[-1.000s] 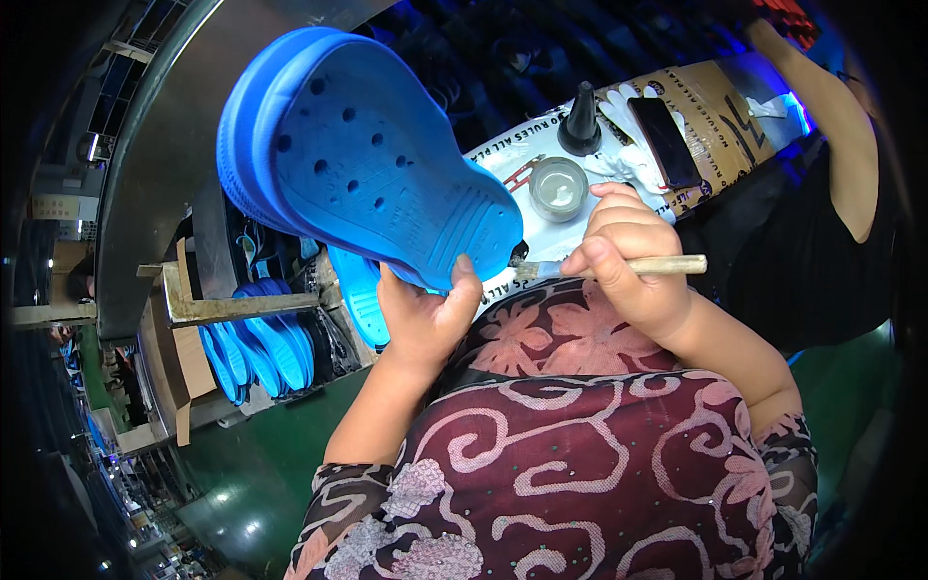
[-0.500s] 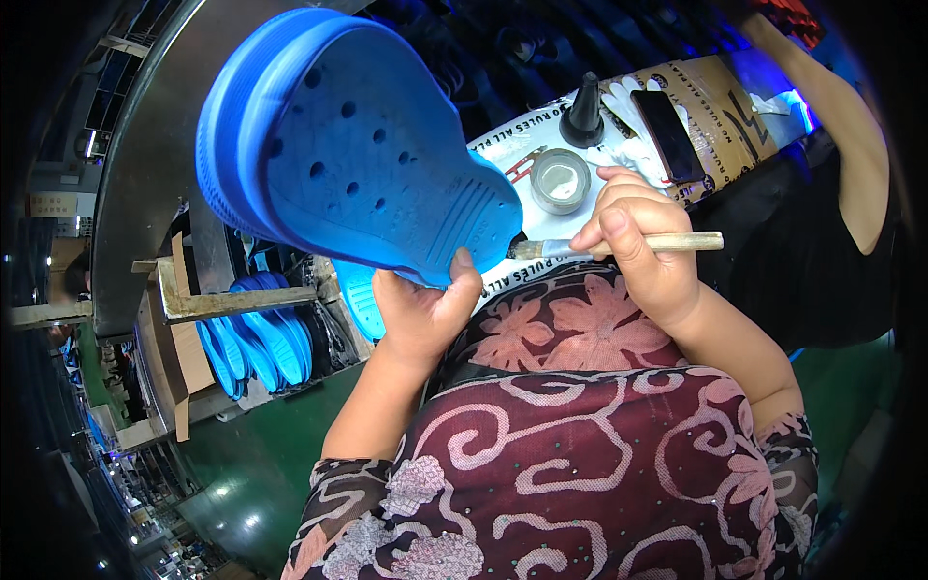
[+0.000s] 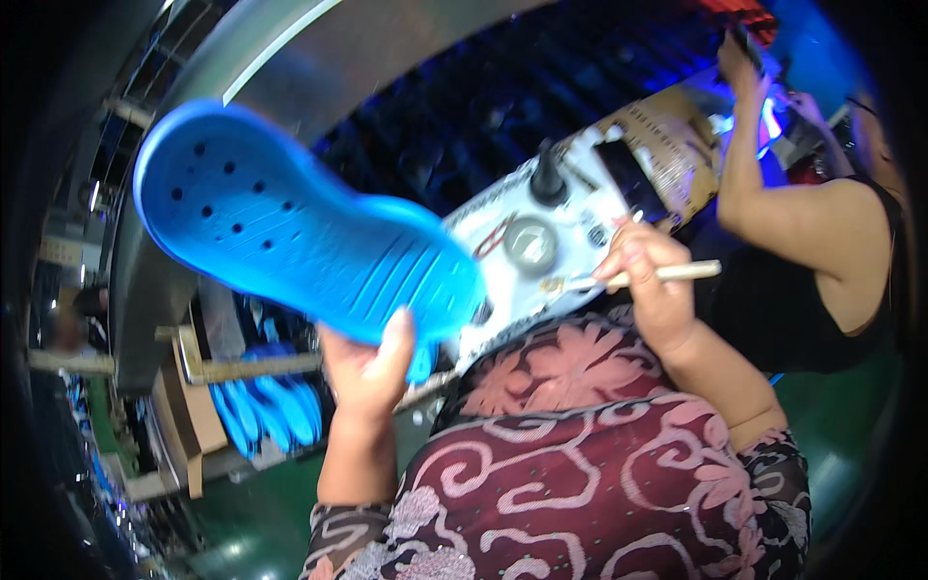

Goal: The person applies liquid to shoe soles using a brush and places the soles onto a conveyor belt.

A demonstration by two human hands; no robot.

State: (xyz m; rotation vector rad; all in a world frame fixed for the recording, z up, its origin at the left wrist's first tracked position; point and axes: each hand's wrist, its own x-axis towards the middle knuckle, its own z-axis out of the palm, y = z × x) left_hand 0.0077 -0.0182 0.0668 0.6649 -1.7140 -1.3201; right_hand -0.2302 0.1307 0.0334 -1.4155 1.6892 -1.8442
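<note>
Currently, the left hand (image 3: 365, 362) holds a blue sole (image 3: 329, 256) by its near right end, thumb on top; the sole slants toward the far left. The right hand (image 3: 652, 280) pinches a brush (image 3: 694, 271), its bristles pointing left, apart from the sole and on the near side of a jar (image 3: 530, 246). Beyond the jar stands a black cone (image 3: 548, 182), with a phone (image 3: 630, 179) to its right. At the near left, other soles (image 3: 295, 411) lie beside a carton (image 3: 203, 420). Far right, a co-worker's arm (image 3: 773, 205) is raised.

Left hand (image 3: 363, 369) clasps, thumb on top; right hand (image 3: 652, 275) curls into a pinch
</note>
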